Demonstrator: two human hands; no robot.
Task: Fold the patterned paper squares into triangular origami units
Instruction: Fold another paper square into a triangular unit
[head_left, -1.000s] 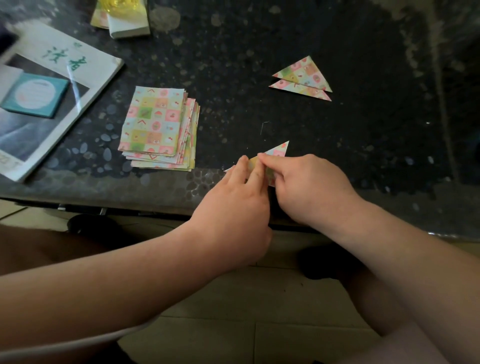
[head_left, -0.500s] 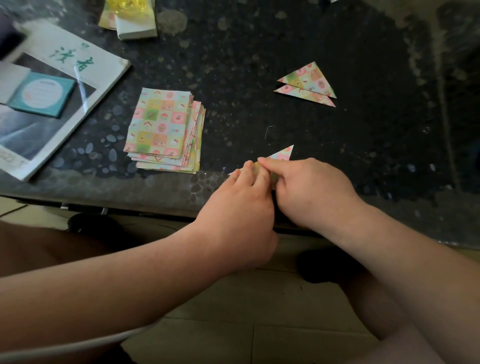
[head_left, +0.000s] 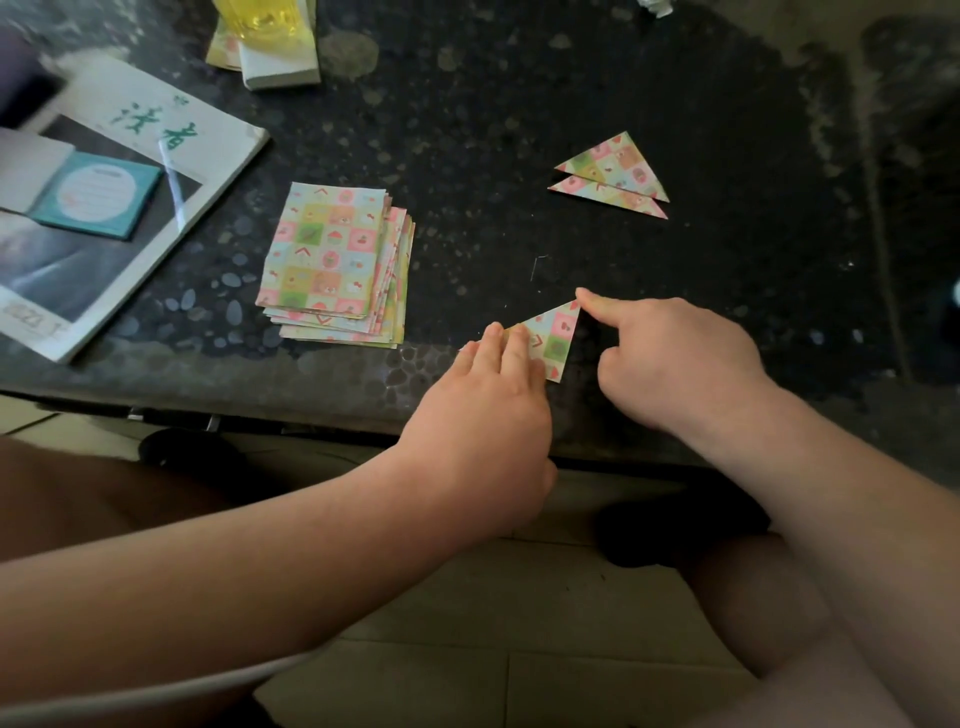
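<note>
A folded patterned triangle (head_left: 555, 338) lies near the front edge of the dark table (head_left: 467, 130). My left hand (head_left: 488, 410) presses its left part flat with straight fingers. My right hand (head_left: 675, 358) is to the right of it, its straight index finger touching the triangle's upper tip and its other fingers curled. A stack of patterned paper squares (head_left: 332, 260) sits to the left of the hands. Two finished triangles (head_left: 613, 174) lie overlapped at the back right.
A magazine (head_left: 171, 130) with a teal notepad (head_left: 98, 192) on it lies at the far left. A yellow cup (head_left: 260, 15) and a white box (head_left: 280, 67) stand at the back. The table's front edge (head_left: 311, 410) runs just below my hands.
My right hand has moved to the right, away from my left hand, uncovering most of the triangle. Its index finger now rests at the upper tip. My left hand stays on the paper.
</note>
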